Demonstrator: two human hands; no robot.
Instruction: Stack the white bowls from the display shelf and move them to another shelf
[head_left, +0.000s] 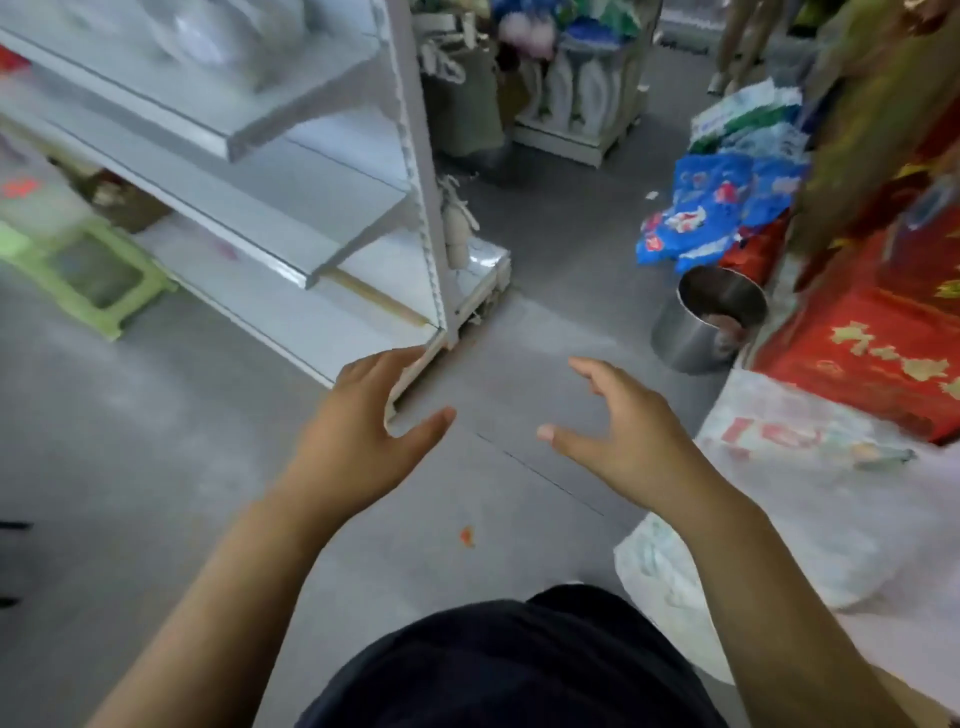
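Blurred white bowls (228, 31) sit on the top board of a white display shelf (291, 228) at the upper left. My left hand (358, 441) hovers over the grey floor near the shelf's bottom corner, fingers spread and holding nothing. About a hand's width to its right, my right hand (623, 441) is also spread and holds nothing. Both palms face each other. The lower shelf boards look bare.
A green plastic stool (93, 270) stands left of the shelf. A steel bucket (706, 322) sits on the floor at the right beside red boxes (872, 343), blue packets (727, 208) and white sacks (810, 499). A white stand (576, 104) is farther back.
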